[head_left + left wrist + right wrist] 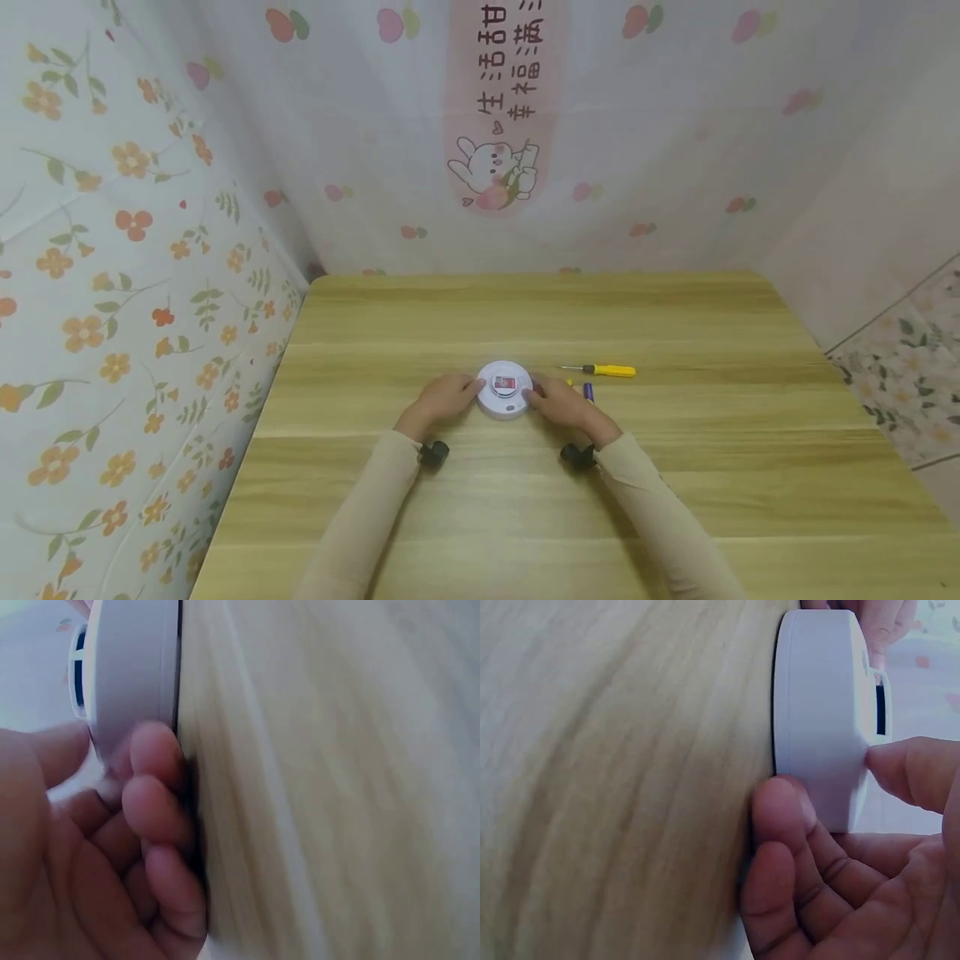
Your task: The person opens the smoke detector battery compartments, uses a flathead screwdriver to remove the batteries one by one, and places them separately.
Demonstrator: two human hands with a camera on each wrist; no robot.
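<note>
A round white smoke detector [491,406], with a raised centre bearing a red label, lies flat on the wooden table. My left hand [448,395] grips its left edge, thumb on the top and fingers curled at the side. On the opposite edge, my right hand [562,403] pinches it the same way. The left wrist view shows the detector's side wall [135,667] above the curled fingertips. In the right wrist view the detector's base sits against the tabletop, and the thumb touches its upper rim. Dark slots show in the raised centre.
A yellow-handled screwdriver [613,371] lies right of the detector. Nearer the right hand is a small blue cylindrical item [588,391], partly hidden, with a bit of yellow beside it. Patterned curtains [360,150] hang behind and left of the table [375,325].
</note>
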